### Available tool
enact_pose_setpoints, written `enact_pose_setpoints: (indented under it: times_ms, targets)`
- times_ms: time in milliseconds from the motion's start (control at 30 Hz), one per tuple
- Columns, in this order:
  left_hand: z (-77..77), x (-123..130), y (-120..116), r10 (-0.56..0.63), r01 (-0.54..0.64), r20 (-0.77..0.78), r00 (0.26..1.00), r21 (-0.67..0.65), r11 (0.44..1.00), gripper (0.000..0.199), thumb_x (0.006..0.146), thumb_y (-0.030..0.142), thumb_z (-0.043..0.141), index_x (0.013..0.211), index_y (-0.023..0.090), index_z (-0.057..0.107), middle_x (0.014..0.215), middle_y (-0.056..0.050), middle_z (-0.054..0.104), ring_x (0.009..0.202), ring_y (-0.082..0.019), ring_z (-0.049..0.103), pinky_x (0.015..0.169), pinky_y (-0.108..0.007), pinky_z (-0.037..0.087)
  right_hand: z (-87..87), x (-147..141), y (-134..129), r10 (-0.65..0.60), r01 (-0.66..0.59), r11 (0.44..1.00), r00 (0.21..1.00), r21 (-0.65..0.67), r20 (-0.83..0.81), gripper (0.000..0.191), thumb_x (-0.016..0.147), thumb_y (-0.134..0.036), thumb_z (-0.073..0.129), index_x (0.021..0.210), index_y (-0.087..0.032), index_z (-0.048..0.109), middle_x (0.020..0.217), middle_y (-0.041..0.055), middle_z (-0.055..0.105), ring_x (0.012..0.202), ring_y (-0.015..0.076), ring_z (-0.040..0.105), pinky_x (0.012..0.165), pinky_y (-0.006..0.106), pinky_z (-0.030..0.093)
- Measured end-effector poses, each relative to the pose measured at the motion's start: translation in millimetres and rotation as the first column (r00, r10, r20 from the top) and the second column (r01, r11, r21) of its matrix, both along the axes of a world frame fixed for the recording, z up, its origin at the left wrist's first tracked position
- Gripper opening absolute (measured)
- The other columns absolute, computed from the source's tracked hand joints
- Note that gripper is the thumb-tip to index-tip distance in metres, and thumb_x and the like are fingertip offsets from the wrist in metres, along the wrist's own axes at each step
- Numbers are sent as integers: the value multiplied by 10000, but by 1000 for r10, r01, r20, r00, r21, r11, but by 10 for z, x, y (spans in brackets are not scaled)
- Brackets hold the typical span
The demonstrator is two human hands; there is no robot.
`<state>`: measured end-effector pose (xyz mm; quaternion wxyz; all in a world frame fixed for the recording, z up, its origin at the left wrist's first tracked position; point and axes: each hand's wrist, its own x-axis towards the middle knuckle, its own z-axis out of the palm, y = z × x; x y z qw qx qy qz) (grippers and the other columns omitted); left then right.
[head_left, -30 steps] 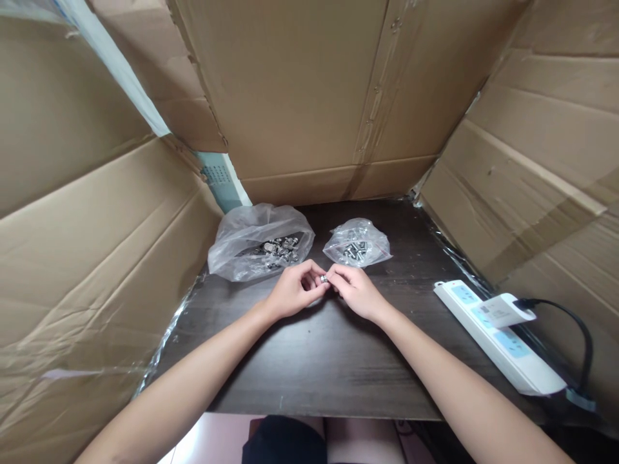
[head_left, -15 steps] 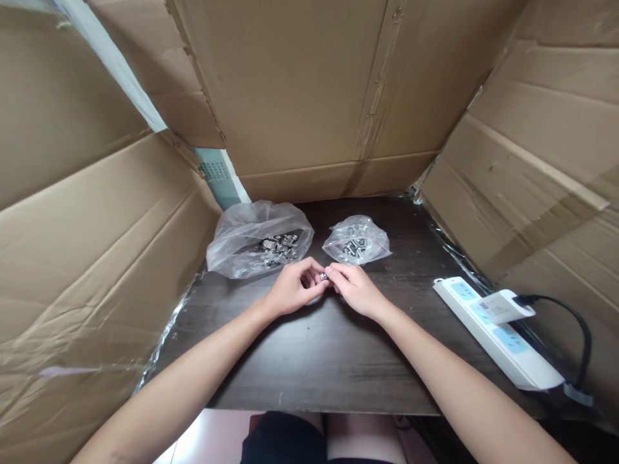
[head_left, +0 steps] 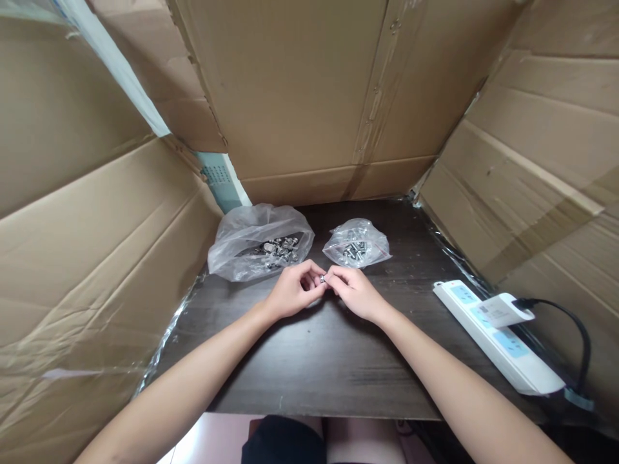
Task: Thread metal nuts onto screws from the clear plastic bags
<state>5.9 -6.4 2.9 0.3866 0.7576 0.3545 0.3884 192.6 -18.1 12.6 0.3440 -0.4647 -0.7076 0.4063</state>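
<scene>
My left hand [head_left: 294, 291] is closed in a pinch on a small shiny metal fitting [head_left: 322, 279], mostly covered by the fingers. Against it, the closed fingertips of my right hand [head_left: 356, 293] press from the right; whatever they grip is hidden. Both hands meet just above the table, in front of two clear plastic bags. The larger bag [head_left: 235, 248] lies open beyond my left hand, with several metal fittings [head_left: 280, 248] inside. Beyond my right hand, the smaller zip bag [head_left: 376, 240] holds several screws [head_left: 355, 250].
A dark wooden table [head_left: 300, 367] lies under my hands. Cardboard walls [head_left: 300, 96] enclose it at the back and both sides. On the right is a white power strip [head_left: 512, 361] with a plugged-in white adapter [head_left: 500, 310] and a black cable [head_left: 583, 328].
The hands stay together in nearly the same place. The fingers have shifted slightly around the metal fitting, and less of it shows. The whole view has tilted a little.
</scene>
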Motion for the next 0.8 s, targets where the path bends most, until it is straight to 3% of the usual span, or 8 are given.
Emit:
enact_pose_setpoints:
  times_ms: [267, 600, 800]
  targets:
    - [0, -4, -10, -6, 6, -17, 1000, -1, 1000, 152, 848, 255, 691, 938, 142, 643, 728, -9, 664, 599, -106, 595, 590, -208, 486, 18, 7, -5, 1, -1, 1000, 1000, -9, -18, 360, 944, -397, 472, 644, -201, 488, 601, -27, 478, 582, 131, 422, 596, 277, 326]
    - [20, 0, -7, -6, 6, -11, 1000, -2, 1000, 152, 851, 261, 685, 932, 138, 646, 730, -14, 670, 600, -107, 600, 580, -200, 488, -20, 7, 17, -5, 4, 1000, 999, -20, -51, 180, 858, -320, 525, 737, -192, 562, 646, -24, 517, 601, 132, 436, 590, 269, 333]
    - [10, 0, 3, -16, 17, -16, 1000, 16, 1000, 152, 858, 258, 679, 944, 138, 642, 734, -9, 665, 595, -104, 599, 574, -197, 484, -8, -4, 7, -15, 14, 1000, 999, -19, -35, 276, 906, -360, 500, 685, -195, 525, 617, -29, 491, 571, 125, 419, 582, 272, 325]
